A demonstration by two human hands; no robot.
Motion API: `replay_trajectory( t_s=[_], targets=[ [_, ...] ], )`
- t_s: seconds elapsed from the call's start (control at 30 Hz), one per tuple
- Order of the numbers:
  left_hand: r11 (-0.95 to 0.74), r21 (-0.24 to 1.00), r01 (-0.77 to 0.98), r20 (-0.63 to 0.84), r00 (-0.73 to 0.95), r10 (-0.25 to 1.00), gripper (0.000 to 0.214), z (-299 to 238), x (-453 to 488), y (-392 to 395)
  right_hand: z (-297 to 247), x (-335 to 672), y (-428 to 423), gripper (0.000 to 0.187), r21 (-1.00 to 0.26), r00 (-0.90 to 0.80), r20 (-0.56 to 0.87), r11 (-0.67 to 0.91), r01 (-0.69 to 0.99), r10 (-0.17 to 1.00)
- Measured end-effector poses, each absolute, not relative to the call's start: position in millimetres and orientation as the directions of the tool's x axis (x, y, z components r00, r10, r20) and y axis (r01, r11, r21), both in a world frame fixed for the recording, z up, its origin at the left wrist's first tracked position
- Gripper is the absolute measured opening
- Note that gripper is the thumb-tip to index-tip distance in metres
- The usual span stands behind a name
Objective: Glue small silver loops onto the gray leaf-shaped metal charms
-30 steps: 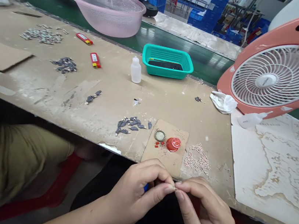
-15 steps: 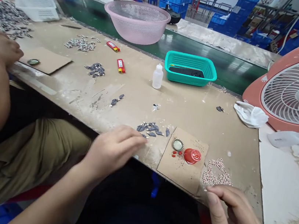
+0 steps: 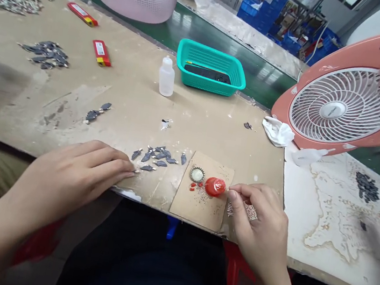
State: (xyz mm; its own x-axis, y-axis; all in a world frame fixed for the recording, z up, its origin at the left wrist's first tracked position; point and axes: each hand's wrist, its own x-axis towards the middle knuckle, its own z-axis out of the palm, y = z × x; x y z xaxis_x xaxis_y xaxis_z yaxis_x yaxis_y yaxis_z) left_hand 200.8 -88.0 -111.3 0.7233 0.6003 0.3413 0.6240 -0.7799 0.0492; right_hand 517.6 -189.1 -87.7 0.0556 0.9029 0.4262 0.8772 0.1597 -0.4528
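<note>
Brown worktop (image 3: 134,106) under small-parts handwork

Head view: beyond the far edge stand blue crates (image 3: 271,5), with a pink basket (image 3: 141,6) at far left and a salmon-coloured fan (image 3: 334,111) at far right. A teal basket (image 3: 205,84) and a pale squeeze bottle (image 3: 166,81) stand farther back, around the middle.

At near left, the left hand (image 3: 90,171) rests low over the table edge, fingers bunched together. Their tips are just beside the nearest of the dark leaf-shaped pieces (image 3: 160,163), which lie in a loose group left of a cardboard pad (image 3: 190,207); whether those fingers grasp one, I cannot tell. The right hand (image 3: 264,219) brings thumb and forefinger together just right of a glossy red container (image 3: 215,186) on the pad. Anything between these tips is too small to make out. Speckled beads (image 3: 250,211) lie beneath that hand, partly covered, and a bottle cap (image 3: 197,175) sits left of the container.

For good handling, I would use a light fingertip pinch, since such tiny parts probably roll or slip if squeezed. Keeping the right wrist raised should spare the beads a scattering, and careful fingers should avoid knocking the container. The left fingertips would do best to separate one piece cleanly from its neighbours.
</note>
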Motion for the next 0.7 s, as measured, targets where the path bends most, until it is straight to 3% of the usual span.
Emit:
replay_trajectory(
  t_s=[0.2,0.27,0.43,0.7],
  targets=[
    [-0.713,0.339,0.614,0.436,0.569,0.697,0.003,-119,208,-102,-83,515,-183,0.005,-0.364,-0.044,0.399,0.202,0.909,0.916],
    [-0.684,0.412,0.602,0.471,0.502,0.725,0.008,-122,211,-106,-82,515,-183,0.005,-0.355,-0.062,0.391,0.212,0.910,0.918],
    [-0.607,0.486,0.629,0.508,0.362,0.781,0.029,-129,214,-113,-79,514,-181,0.005,-0.316,-0.103,0.367,0.228,0.921,0.924],
    [-0.617,0.555,0.558,0.539,0.324,0.778,0.018,-131,216,-114,-78,512,-180,0.004,-0.228,-0.151,0.357,0.243,0.943,0.922]
  ],
)
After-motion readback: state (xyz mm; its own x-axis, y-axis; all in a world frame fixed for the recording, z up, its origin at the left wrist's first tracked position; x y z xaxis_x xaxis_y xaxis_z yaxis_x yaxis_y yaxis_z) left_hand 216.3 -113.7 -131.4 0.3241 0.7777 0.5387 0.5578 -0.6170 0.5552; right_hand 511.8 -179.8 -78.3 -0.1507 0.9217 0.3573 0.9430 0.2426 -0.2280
